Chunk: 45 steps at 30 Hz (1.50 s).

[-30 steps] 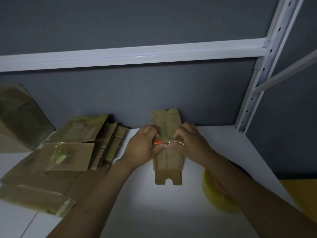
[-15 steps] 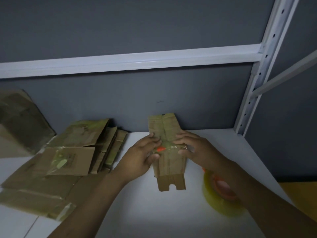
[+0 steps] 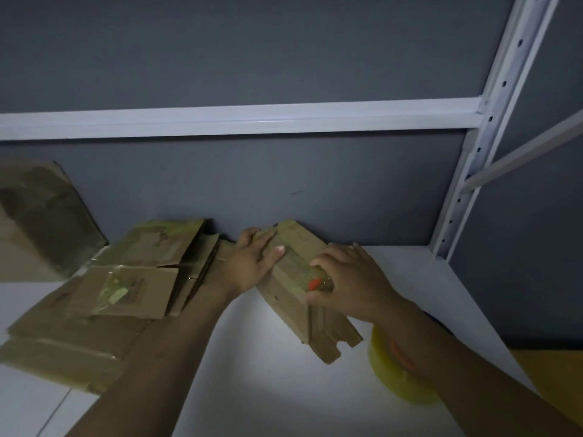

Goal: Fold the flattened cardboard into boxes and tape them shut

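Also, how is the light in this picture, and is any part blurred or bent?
Head view: dim overall, one bright pool on the white shelf at centre; head view: the cardboard stack at lower left is smeared, the folded cardboard under the right hand sharper; head view: the wide lens tilts the upright post.

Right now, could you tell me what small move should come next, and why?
Probably slide the right hand along the tape strip to press it down: the left hand lies flat on the cardboard, and the strip looks wrinkled.
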Each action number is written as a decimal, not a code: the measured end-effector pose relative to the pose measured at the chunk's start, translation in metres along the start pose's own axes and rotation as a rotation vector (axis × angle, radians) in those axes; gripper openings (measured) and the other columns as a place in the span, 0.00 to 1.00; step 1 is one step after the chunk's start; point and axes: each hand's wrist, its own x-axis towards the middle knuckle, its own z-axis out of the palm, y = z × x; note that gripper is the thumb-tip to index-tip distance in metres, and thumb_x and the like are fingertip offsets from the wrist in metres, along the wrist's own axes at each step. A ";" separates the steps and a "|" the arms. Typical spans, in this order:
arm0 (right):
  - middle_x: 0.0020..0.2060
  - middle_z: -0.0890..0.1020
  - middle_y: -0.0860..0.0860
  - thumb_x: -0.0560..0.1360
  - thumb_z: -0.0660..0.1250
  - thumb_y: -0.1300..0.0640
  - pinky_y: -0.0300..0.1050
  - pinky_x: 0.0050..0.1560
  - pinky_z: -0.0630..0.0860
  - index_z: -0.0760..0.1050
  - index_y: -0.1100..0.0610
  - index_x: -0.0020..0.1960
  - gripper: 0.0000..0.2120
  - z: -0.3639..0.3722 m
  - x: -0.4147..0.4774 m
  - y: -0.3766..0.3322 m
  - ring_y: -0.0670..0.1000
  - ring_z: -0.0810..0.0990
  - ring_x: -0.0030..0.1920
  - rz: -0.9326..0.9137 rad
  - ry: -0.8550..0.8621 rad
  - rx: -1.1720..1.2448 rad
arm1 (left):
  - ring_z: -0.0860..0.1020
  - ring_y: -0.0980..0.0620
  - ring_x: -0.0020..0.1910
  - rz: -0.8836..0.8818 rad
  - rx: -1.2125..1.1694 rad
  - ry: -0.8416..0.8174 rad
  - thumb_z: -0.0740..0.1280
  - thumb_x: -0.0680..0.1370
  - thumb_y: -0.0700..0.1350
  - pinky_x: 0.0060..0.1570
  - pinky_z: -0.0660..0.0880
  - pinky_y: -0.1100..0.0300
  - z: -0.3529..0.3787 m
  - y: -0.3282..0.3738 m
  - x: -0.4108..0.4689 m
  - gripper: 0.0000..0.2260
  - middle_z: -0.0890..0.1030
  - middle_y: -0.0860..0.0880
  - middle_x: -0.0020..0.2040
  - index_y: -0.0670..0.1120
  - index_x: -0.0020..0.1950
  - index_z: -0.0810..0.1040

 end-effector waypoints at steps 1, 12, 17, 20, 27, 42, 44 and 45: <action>0.67 0.68 0.43 0.62 0.47 0.24 0.55 0.75 0.50 0.69 0.46 0.66 0.41 0.002 0.001 -0.003 0.48 0.60 0.72 0.005 0.023 -0.023 | 0.63 0.49 0.71 -0.004 0.014 0.023 0.56 0.78 0.65 0.69 0.55 0.63 -0.001 -0.001 -0.004 0.30 0.59 0.49 0.72 0.53 0.76 0.63; 0.75 0.63 0.52 0.82 0.55 0.50 0.48 0.71 0.58 0.63 0.53 0.75 0.22 0.007 0.040 0.049 0.56 0.62 0.73 0.121 0.066 -0.034 | 0.65 0.55 0.59 0.385 0.193 0.266 0.63 0.68 0.70 0.58 0.55 0.56 0.008 -0.003 -0.058 0.30 0.70 0.52 0.57 0.55 0.63 0.79; 0.77 0.56 0.49 0.80 0.60 0.48 0.51 0.73 0.58 0.53 0.49 0.78 0.29 0.000 0.016 0.067 0.52 0.56 0.76 0.194 -0.025 0.208 | 0.75 0.49 0.61 0.471 0.160 0.213 0.61 0.72 0.68 0.63 0.68 0.45 0.021 0.021 -0.045 0.29 0.79 0.50 0.62 0.49 0.61 0.81; 0.74 0.65 0.48 0.77 0.64 0.44 0.49 0.70 0.65 0.55 0.46 0.77 0.32 -0.002 -0.032 0.082 0.51 0.66 0.71 0.347 -0.025 0.322 | 0.78 0.44 0.50 0.380 0.269 0.249 0.58 0.72 0.70 0.54 0.73 0.50 0.034 0.041 -0.042 0.29 0.82 0.49 0.53 0.50 0.58 0.82; 0.51 0.81 0.51 0.72 0.71 0.44 0.41 0.48 0.73 0.77 0.58 0.57 0.21 0.015 -0.105 0.111 0.50 0.79 0.50 0.568 -0.274 0.360 | 0.75 0.43 0.52 0.288 0.383 0.252 0.67 0.72 0.65 0.54 0.70 0.49 0.059 0.083 -0.040 0.25 0.80 0.47 0.55 0.49 0.61 0.80; 0.46 0.75 0.46 0.70 0.76 0.54 0.31 0.34 0.73 0.66 0.50 0.54 0.21 -0.057 -0.096 0.079 0.41 0.76 0.41 0.386 0.383 0.812 | 0.77 0.68 0.49 0.114 -0.706 0.070 0.74 0.74 0.43 0.45 0.75 0.72 0.056 0.170 -0.082 0.20 0.79 0.62 0.51 0.63 0.57 0.70; 0.52 0.76 0.48 0.64 0.77 0.48 0.36 0.38 0.77 0.64 0.44 0.56 0.28 -0.069 -0.093 0.078 0.44 0.79 0.45 0.278 0.308 0.882 | 0.79 0.62 0.53 0.111 -0.845 0.115 0.74 0.72 0.38 0.49 0.78 0.65 0.052 0.168 -0.084 0.23 0.80 0.55 0.55 0.58 0.59 0.72; 0.54 0.77 0.49 0.61 0.76 0.44 0.40 0.41 0.79 0.64 0.40 0.58 0.31 -0.072 -0.092 0.076 0.47 0.80 0.48 0.231 0.299 0.912 | 0.80 0.59 0.53 0.129 -0.894 0.118 0.73 0.72 0.36 0.49 0.78 0.63 0.049 0.167 -0.085 0.22 0.81 0.53 0.55 0.56 0.59 0.72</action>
